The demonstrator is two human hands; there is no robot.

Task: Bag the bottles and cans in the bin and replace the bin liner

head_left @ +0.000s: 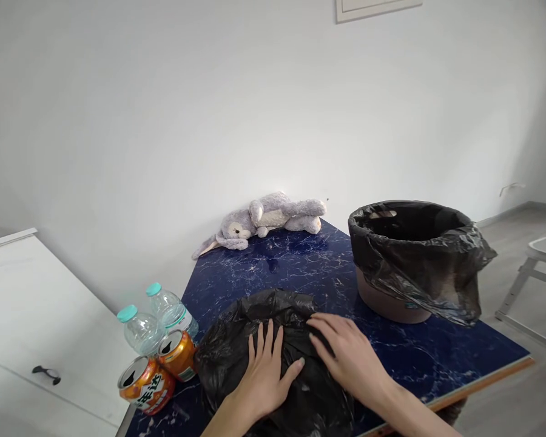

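A crumpled black plastic bag point(236, 358) lies on the near part of a dark blue marbled table point(300, 261). My left hand point(266, 373) rests flat on the bag with its fingers stretched out. My right hand point(346, 352) lies on the bag's right side, fingers extended and pointing left, touching the plastic. Neither hand grips anything. To the right stands a round brown bin point(386, 300) lined with a black bag point(418, 252).
Two orange drink cans point(145, 382) and two clear water bottles with teal caps point(141, 328) lie at the table's left corner. A grey plush rabbit point(264, 218) lies at the far edge by the white wall. A white cabinet point(31, 315) stands left; a white stool point(541, 255) stands right.
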